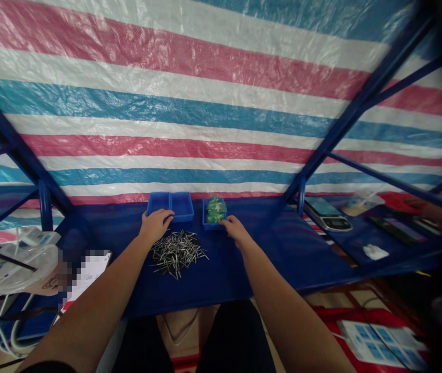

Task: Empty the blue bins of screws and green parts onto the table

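Two joined blue trays [182, 205] stand at the back of the blue table, with nothing seen inside. My left hand [156, 224] rests on their front edge at the left, its fingers curled over the rim. Just to the right is a smaller blue box [210, 226] holding green plastic packets [216, 210]. The fingers of my right hand [234, 229] pinch that box at its front right corner. A loose pile of thin metal rods [178, 253] lies on the table between my hands, nearer to me than the trays.
On the left lie a phone [88, 274], a clear plastic cup [27, 272] and white cables. Blue metal bars [322, 147] slant up at both sides. At the right is a digital scale [327, 213]. A striped sheet [190, 124] hangs behind the table.
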A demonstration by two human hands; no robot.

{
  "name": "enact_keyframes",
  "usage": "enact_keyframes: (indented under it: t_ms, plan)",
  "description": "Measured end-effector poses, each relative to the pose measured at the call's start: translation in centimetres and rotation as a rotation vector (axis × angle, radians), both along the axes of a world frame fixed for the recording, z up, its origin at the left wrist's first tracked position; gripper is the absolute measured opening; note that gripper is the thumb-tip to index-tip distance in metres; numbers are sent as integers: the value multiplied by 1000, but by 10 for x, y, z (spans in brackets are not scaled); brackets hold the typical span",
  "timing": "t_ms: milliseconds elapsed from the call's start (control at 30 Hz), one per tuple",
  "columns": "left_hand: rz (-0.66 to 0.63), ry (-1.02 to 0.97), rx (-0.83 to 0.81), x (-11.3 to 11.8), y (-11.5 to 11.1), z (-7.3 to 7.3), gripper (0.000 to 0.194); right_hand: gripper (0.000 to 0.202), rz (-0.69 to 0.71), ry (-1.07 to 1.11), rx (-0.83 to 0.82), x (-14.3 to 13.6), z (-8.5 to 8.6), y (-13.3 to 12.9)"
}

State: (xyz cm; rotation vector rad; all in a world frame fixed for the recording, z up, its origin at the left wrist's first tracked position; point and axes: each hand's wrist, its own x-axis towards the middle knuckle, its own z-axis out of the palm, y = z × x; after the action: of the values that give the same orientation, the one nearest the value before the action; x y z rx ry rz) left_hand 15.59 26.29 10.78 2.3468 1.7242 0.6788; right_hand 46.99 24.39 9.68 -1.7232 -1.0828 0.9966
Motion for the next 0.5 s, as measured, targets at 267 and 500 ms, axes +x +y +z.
enact_keyframes:
  t_ms: [267, 500]
  plan:
    - [93, -35, 97, 4, -20, 9, 32, 48, 65, 429, 38, 13, 4, -59]
    - [129, -69, 112, 16, -94, 2, 35, 50, 63, 429, 186, 21, 7, -99]
